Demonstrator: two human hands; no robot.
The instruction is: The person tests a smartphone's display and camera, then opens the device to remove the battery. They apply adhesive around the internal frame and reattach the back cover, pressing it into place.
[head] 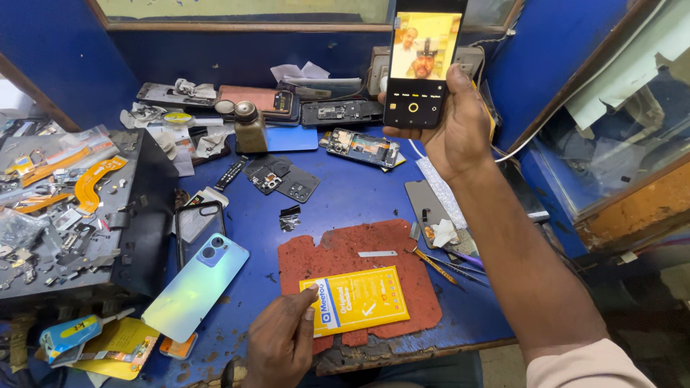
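1. Head view: my right hand (451, 128) is clamped around one black smartphone with a lit screen (422, 63), raised over the blue table's (345, 197) far edge.
2. My left hand (282, 343), fingers loosely curled, presses one yellow rectangular packet (357, 299) on the red mat (338, 251) near the front edge.
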